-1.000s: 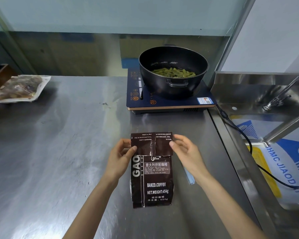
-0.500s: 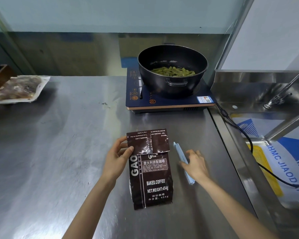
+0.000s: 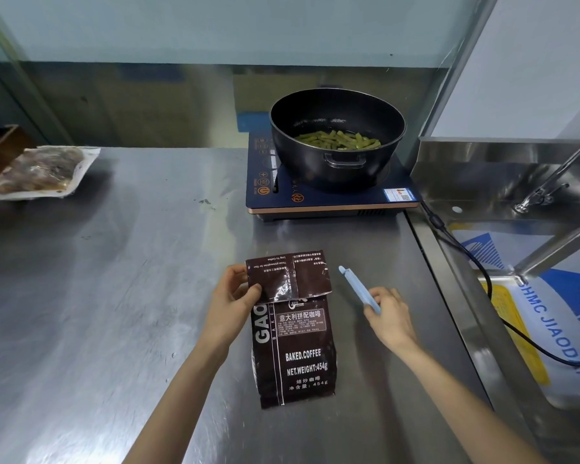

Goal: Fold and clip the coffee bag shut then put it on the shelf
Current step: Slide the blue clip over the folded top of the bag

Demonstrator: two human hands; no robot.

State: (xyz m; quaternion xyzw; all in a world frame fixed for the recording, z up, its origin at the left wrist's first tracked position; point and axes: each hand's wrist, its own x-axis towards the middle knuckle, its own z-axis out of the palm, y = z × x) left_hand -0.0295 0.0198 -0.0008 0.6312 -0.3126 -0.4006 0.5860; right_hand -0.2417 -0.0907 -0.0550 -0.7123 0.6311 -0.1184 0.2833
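Fingers (image 3: 253,291) pin one coffee bag (image 3: 293,346) — right hand (image 3: 387,316) grips one clip (image 3: 359,288).

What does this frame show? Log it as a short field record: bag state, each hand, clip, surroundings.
bag: coffee bag flat on steel counter, top flap folded over, not clipped
left hand: left hand pinches the flap's left edge
right hand: right hand holds the blue clip beside the bag
clip: apart from the bag
surroundings: black pot of green vegetables on induction cooker; sink at right
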